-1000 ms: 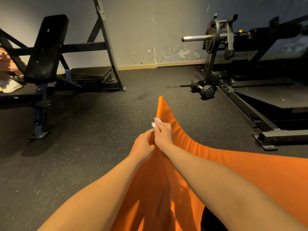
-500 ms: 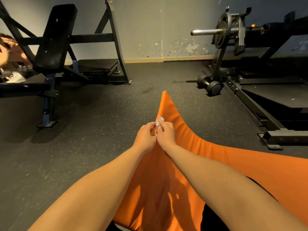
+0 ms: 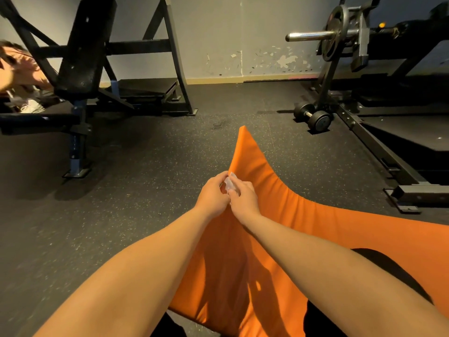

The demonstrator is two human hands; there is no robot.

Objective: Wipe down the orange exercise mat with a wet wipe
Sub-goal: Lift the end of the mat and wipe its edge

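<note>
Nearest the camera, two bare forearms reach forward from the bottom of the frame, their upper parts cut off. Dark clothing [image 3: 401,271] shows beneath the right arm, too shadowed to make out. Under both arms lies the orange mat [image 3: 286,215] on the speckled black floor [image 3: 145,181]. Its near and right parts run out of view, and its far corner narrows to a point.

Over the mat's left edge, the left hand [image 3: 213,195] and right hand [image 3: 245,200] meet. The fingers of both are curled and pinch a small, crumpled white wet wipe [image 3: 230,184] between them. Most of the wipe is hidden by the fingers, and whether it touches the mat cannot be told.

Farther off to the right, a black dumbbell [image 3: 313,116] lies on the floor beside a dark rack [image 3: 379,152] holding a weight plate [image 3: 334,35]. To the left stands a black padded bench [image 3: 83,52]. Behind it another person [image 3: 18,66] is blurred and cut off at the frame's edge. A scuffed pale wall [image 3: 218,32] closes the view.
</note>
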